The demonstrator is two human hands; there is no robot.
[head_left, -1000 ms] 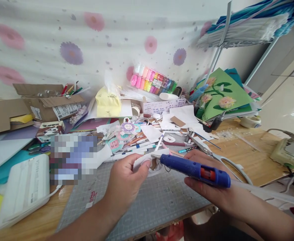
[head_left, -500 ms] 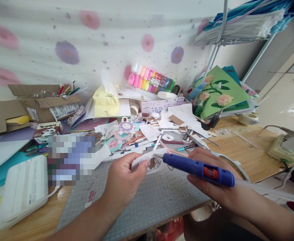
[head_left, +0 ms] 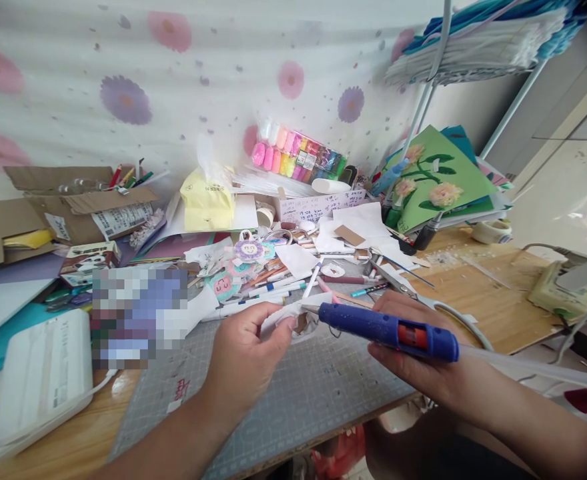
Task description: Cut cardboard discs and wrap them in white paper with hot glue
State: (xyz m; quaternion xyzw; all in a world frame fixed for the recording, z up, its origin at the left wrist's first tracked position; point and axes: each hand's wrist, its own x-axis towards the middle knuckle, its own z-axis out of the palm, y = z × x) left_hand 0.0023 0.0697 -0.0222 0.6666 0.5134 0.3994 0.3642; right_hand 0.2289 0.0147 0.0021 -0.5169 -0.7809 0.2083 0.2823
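My left hand (head_left: 246, 357) is closed in a pinch on a small white paper piece (head_left: 293, 319) held just above the grey cutting mat (head_left: 293, 400). A blue hot glue gun (head_left: 388, 331) with an orange trigger lies in the closed grip of my right hand (head_left: 418, 363). The gun's metal nozzle points left and touches the paper piece. A clear glue stick sticks out of the back of the gun toward the right.
Pens, paper scraps and flower cut-outs (head_left: 248, 252) litter the desk behind the mat. A cardboard box (head_left: 73, 200) and a white device (head_left: 38, 380) sit left. Scissors (head_left: 423, 303), a tape roll (head_left: 491, 231), a green flower card (head_left: 438, 177) and a power strip (head_left: 556, 293) are right.
Hands, paper piece and glue gun keep the same hold and pose. The view has drifted a little, so the desk things appear slightly lower left.
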